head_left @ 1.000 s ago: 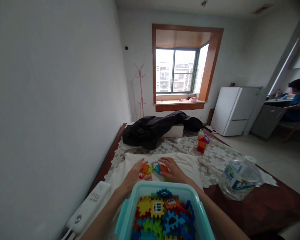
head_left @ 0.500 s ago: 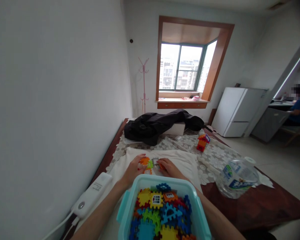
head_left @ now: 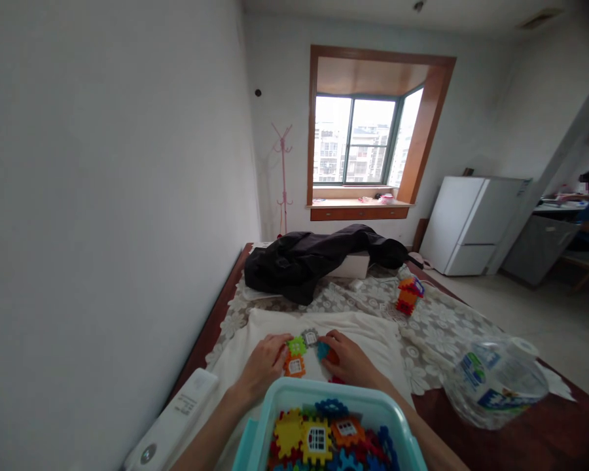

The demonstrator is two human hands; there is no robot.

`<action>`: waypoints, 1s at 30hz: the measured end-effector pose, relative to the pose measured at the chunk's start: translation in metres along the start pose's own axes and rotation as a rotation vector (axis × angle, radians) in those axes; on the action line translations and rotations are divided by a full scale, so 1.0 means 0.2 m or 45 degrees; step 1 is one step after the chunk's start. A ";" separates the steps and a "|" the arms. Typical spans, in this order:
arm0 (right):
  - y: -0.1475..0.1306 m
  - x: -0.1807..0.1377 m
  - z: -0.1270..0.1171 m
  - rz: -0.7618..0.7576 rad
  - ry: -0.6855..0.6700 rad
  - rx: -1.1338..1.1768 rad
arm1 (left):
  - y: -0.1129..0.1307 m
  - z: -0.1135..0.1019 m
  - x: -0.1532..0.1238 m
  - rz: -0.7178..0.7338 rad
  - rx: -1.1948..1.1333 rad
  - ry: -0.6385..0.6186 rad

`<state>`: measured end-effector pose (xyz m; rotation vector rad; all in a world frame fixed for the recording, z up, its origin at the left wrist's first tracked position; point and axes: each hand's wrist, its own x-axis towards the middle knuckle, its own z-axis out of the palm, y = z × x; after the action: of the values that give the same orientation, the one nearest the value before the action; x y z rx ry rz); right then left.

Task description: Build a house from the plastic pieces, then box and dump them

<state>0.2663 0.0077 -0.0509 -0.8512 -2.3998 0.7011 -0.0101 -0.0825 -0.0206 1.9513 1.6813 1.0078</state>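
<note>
On a white cloth (head_left: 363, 327) lie several gear-edged plastic building blocks: a green block (head_left: 297, 346), an orange window block (head_left: 294, 366) below it and a grey window block (head_left: 310, 337) beside it. My left hand (head_left: 265, 361) is closed at the left edge of the green and orange blocks, its fingers curled and hiding part of them. My right hand (head_left: 349, 358) has its fingers bent over a blue block (head_left: 322, 351), with an orange patch partly hidden beneath. In front of both hands stands a light teal tub (head_left: 269, 409) full of mixed blocks.
A white power strip (head_left: 177, 415) lies along the wall at left. At right lies a big clear plastic bottle (head_left: 495, 386). Farther back are a small built block house (head_left: 408, 297) and a black cloth (head_left: 319, 258) over a white box. A person in blue sits far right.
The view has tilted up, so things sit lower. My left hand now covers where an orange gear block showed. Beside my right fingers, a blue block has come into view.
</note>
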 end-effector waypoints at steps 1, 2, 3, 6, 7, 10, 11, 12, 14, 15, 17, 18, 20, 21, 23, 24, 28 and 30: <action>0.00 0.00 0.00 0.003 0.034 0.026 | 0.01 -0.01 0.00 -0.001 0.017 -0.021; 0.01 0.01 -0.01 0.013 0.080 0.052 | 0.02 -0.02 -0.01 0.000 0.038 -0.053; 0.01 0.01 -0.02 0.025 0.130 0.074 | 0.03 -0.04 -0.01 0.004 0.065 -0.091; 0.01 0.01 -0.04 0.042 0.245 0.114 | 0.06 -0.09 -0.02 0.021 0.170 -0.218; 0.00 0.01 -0.04 0.040 0.257 0.114 | 0.07 -0.10 -0.03 0.024 0.206 -0.256; -0.01 0.00 -0.04 0.019 0.201 0.054 | 0.09 -0.14 -0.05 0.022 0.290 -0.357; -0.02 0.00 -0.03 0.004 0.150 0.012 | 0.10 -0.15 -0.05 0.012 0.307 -0.382; -0.02 0.00 -0.02 -0.018 0.079 -0.037 | 0.10 -0.16 -0.06 -0.002 0.315 -0.397; -0.03 -0.01 -0.01 -0.067 -0.088 -0.139 | 0.09 -0.17 -0.06 -0.046 0.302 -0.398; -0.04 -0.01 -0.01 -0.090 -0.163 -0.176 | 0.09 -0.17 -0.06 -0.072 0.282 -0.381; -0.05 -0.01 -0.01 -0.123 -0.229 -0.200 | 0.06 -0.16 -0.06 -0.123 0.209 -0.298; -0.05 0.00 -0.01 -0.128 -0.216 -0.185 | 0.05 -0.15 -0.05 -0.143 0.154 -0.245; -0.04 0.00 -0.01 -0.107 -0.136 -0.121 | 0.03 -0.13 -0.03 -0.174 0.008 -0.142; -0.03 0.00 -0.01 -0.077 -0.088 -0.082 | 0.02 -0.12 -0.03 -0.193 -0.075 -0.089; -0.01 -0.01 0.00 -0.003 0.004 -0.013 | 0.01 -0.10 -0.01 -0.241 -0.241 0.008; 0.01 -0.01 0.00 0.024 0.044 0.012 | 0.00 -0.09 -0.01 -0.262 -0.320 0.053; 0.07 -0.03 0.01 -0.013 0.098 0.006 | -0.01 -0.05 0.00 -0.202 -0.454 0.110; 0.08 -0.03 0.00 -0.051 0.005 -0.062 | -0.02 -0.03 -0.01 -0.095 -0.308 0.022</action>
<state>0.2760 0.0145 -0.0619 -0.8204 -2.4326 0.6274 -0.0165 -0.0849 -0.0204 1.7179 1.5484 1.1437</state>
